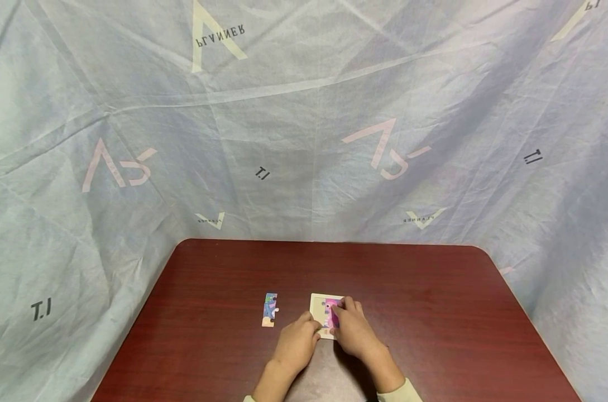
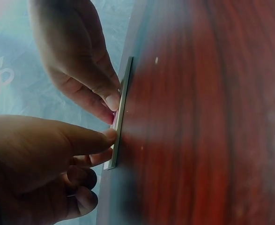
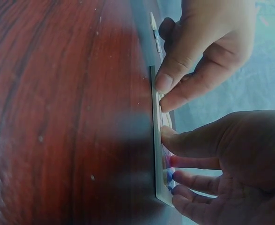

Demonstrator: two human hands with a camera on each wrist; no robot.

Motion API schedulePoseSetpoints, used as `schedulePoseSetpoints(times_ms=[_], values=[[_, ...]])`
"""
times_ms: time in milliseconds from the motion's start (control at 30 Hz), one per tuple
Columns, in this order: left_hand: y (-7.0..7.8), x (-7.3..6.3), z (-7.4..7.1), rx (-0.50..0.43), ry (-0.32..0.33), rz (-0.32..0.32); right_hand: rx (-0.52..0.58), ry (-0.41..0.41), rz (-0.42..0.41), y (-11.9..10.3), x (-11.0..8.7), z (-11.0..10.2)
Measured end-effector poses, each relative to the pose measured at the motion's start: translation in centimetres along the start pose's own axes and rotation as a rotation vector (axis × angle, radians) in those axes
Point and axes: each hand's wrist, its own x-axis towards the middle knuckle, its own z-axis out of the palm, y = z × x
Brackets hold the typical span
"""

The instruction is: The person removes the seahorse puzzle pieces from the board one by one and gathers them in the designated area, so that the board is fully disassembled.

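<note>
A pale square puzzle tray point(image 1: 320, 296) lies on the table with a pink picture puzzle piece point(image 1: 330, 319) in its right part; the tray's left part shows bare backing. My left hand point(image 1: 297, 343) pinches the tray's near left corner between thumb and index finger, the other fingers curled beneath the palm. Over the tray's right side is my right hand point(image 1: 356, 329), its thumb at the near end of the pink piece and its fingertips on the far part, holding it down in the tray. The right hand hides the tray's right edge.
A narrow strip of joined puzzle pieces point(image 1: 269, 310), blue and purple with a tab on its right side, lies left of the tray. The dark red wooden table point(image 1: 434, 312) has rounded far corners, and a printed grey cloth point(image 1: 304, 139) hangs behind and around it.
</note>
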Motion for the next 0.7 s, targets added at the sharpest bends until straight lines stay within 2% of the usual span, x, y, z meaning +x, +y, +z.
schedulePoseSetpoints(times_ms=[700], values=[[0.03,0.04,0.02,0.016,0.006,0.005,-0.009,0.014,-0.014,0.12,0.02,-0.01]])
